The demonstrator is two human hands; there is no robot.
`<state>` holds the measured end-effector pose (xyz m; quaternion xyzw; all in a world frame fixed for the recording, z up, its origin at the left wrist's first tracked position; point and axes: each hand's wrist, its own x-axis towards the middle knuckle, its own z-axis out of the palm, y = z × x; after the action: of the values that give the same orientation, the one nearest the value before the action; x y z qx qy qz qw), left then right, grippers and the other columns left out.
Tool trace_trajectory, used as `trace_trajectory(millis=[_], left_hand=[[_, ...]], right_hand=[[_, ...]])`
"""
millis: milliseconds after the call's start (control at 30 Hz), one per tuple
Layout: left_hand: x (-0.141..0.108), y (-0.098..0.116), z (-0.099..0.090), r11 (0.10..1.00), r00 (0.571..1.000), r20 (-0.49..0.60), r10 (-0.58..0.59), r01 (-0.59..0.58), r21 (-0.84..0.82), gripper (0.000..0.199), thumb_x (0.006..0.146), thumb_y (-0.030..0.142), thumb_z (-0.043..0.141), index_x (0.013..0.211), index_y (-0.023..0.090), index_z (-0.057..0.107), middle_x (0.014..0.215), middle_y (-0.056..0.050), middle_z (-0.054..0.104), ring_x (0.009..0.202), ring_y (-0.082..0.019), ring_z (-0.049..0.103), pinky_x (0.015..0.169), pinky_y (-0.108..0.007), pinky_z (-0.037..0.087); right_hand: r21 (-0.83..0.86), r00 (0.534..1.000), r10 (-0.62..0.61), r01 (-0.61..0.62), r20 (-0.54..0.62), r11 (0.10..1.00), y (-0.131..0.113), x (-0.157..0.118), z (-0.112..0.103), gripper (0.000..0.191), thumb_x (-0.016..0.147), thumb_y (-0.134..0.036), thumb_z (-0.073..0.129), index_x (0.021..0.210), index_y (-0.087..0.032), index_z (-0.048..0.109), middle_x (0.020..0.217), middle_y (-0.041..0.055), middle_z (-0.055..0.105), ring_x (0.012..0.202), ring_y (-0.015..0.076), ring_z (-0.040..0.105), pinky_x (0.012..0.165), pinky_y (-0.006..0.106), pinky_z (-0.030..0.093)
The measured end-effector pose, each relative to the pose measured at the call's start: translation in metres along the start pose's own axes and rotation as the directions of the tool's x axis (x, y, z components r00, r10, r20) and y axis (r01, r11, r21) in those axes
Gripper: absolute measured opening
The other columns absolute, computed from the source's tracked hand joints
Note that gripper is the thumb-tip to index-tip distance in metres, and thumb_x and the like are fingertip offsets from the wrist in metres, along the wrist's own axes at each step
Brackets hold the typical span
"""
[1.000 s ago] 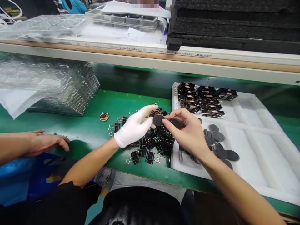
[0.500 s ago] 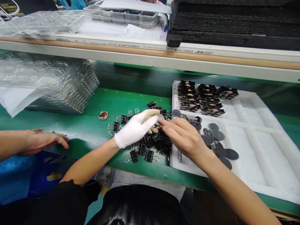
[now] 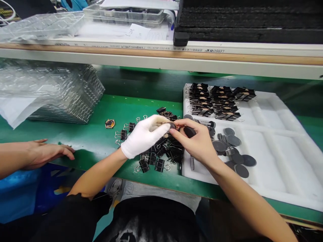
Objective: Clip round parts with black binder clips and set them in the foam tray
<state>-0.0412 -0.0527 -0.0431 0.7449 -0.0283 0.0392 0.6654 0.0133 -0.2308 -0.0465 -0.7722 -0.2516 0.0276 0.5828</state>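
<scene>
My left hand (image 3: 144, 136), in a white glove, is closed on a small round watch-case-like piece with a dark face (image 3: 172, 125). The fingertips of my bare right hand (image 3: 199, 139) pinch the same piece from the right side. A smooth black object (image 3: 189, 131) is tucked against the fingers of my right hand; its kind is unclear. Beneath both hands lies a pile of black binder clips (image 3: 159, 164) on the green table. Grey and black discs (image 3: 233, 140) are scattered on the white foam tray (image 3: 267, 161) to the right.
Rows of binder clips clamped on round pieces (image 3: 202, 101) stand in the tray's back corner. A gold-rimmed watch case (image 3: 110, 123) lies left of the pile. Stacked clear plastic trays (image 3: 68, 94) stand behind. Another person's hand (image 3: 50, 153) rests at left. A shelf (image 3: 151, 62) crosses above.
The right fingers have shifted around the round piece, and a black object now shows in that hand. The piece's grey face now appears darker and tilted. The view has moved slightly.
</scene>
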Motion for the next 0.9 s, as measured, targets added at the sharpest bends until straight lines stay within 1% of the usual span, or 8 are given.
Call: trace_trajectory(millis=[100, 200, 300, 400, 533, 700, 800, 900], left_hand=[[-0.001, 0.001, 0.0, 0.996, 0.999, -0.042, 0.027, -0.023, 0.081, 0.026, 0.096, 0.038, 0.063, 0.108, 0.015, 0.069, 0.099, -0.007, 0.077, 0.075, -0.013, 0.074, 0.069, -0.025, 0.06], [-0.001, 0.007, -0.017, 0.923, 0.993, 0.044, 0.11, -0.119, 0.367, 0.029, 0.1, 0.04, 0.057, 0.112, 0.018, 0.071, 0.1, -0.005, 0.076, 0.082, -0.014, 0.072, 0.075, -0.028, 0.057], [-0.001, 0.011, -0.046, 0.629, 0.948, 0.299, 0.106, -0.297, 0.718, 0.031, 0.098, 0.046, 0.063, 0.117, 0.024, 0.072, 0.109, -0.004, 0.074, 0.096, -0.019, 0.068, 0.086, -0.035, 0.051], [-0.001, 0.003, -0.063, 0.342, 0.889, 0.455, -0.051, -0.412, 0.844, 0.028, 0.096, 0.048, 0.065, 0.113, 0.029, 0.073, 0.116, -0.004, 0.07, 0.102, -0.024, 0.065, 0.089, -0.04, 0.044], [-0.002, -0.011, -0.054, 0.203, 0.867, 0.478, -0.139, -0.448, 0.871, 0.023, 0.098, 0.044, 0.062, 0.102, 0.024, 0.071, 0.105, -0.006, 0.068, 0.098, -0.025, 0.062, 0.087, -0.041, 0.04], [-0.002, -0.001, -0.046, 0.257, 0.881, 0.455, -0.127, -0.414, 0.873, 0.019, 0.096, 0.037, 0.062, 0.089, 0.019, 0.063, 0.116, -0.01, 0.065, 0.102, -0.027, 0.06, 0.089, -0.042, 0.042], [-0.001, 0.01, -0.05, 0.455, 0.934, 0.358, -0.021, -0.31, 0.835, 0.019, 0.096, 0.034, 0.059, 0.086, 0.018, 0.055, 0.139, -0.012, 0.057, 0.113, -0.026, 0.059, 0.091, -0.04, 0.045], [0.0, 0.015, -0.044, 0.688, 0.972, 0.234, -0.016, -0.159, 0.708, 0.024, 0.097, 0.04, 0.057, 0.084, 0.021, 0.049, 0.104, -0.004, 0.067, 0.09, -0.018, 0.062, 0.078, -0.033, 0.047]], right_hand=[[0.061, 0.997, 0.055, -0.058, 0.046, 0.996, 0.005, -0.002, 0.002, 0.02, 0.085, -0.035, 0.075, 0.096, -0.018, 0.075, 0.076, 0.0003, 0.062, 0.062, 0.0122, 0.05, 0.061, 0.027, 0.043], [0.179, 0.989, 0.127, -0.139, 0.074, 0.974, 0.009, -0.003, -0.001, 0.023, 0.085, -0.039, 0.078, 0.095, -0.019, 0.076, 0.08, 0.0011, 0.062, 0.065, 0.0118, 0.049, 0.057, 0.026, 0.039], [0.406, 0.975, 0.21, -0.224, 0.079, 0.886, 0.012, -0.002, -0.006, 0.026, 0.084, -0.042, 0.081, 0.092, -0.019, 0.072, 0.074, -0.0021, 0.053, 0.059, 0.0083, 0.042, 0.054, 0.024, 0.033], [0.554, 0.962, 0.248, -0.267, 0.111, 0.788, 0.012, -0.001, -0.01, 0.03, 0.083, -0.043, 0.084, 0.085, -0.018, 0.067, 0.071, -0.0039, 0.047, 0.056, 0.0058, 0.036, 0.052, 0.023, 0.028], [0.535, 0.963, 0.236, -0.27, 0.132, 0.8, 0.015, -0.001, -0.011, 0.032, 0.082, -0.044, 0.085, 0.088, -0.018, 0.068, 0.072, -0.0037, 0.05, 0.057, 0.0064, 0.037, 0.053, 0.023, 0.031], [0.366, 0.961, 0.162, -0.237, 0.223, 0.9, 0.016, -0.004, -0.017, 0.027, 0.088, -0.045, 0.078, 0.096, -0.02, 0.073, 0.081, -0.0006, 0.062, 0.065, 0.0101, 0.051, 0.062, 0.025, 0.041], [0.215, 0.944, 0.066, -0.141, 0.324, 0.966, 0.01, -0.005, -0.024, 0.021, 0.09, -0.041, 0.076, 0.098, -0.022, 0.077, 0.109, 0.0061, 0.072, 0.096, 0.0192, 0.066, 0.084, 0.032, 0.049], [0.087, 0.927, 0.032, -0.07, 0.373, 0.994, 0.003, -0.007, -0.024, 0.019, 0.089, -0.037, 0.074, 0.099, -0.023, 0.08, 0.127, 0.0094, 0.07, 0.128, 0.0283, 0.059, 0.094, 0.037, 0.049]])
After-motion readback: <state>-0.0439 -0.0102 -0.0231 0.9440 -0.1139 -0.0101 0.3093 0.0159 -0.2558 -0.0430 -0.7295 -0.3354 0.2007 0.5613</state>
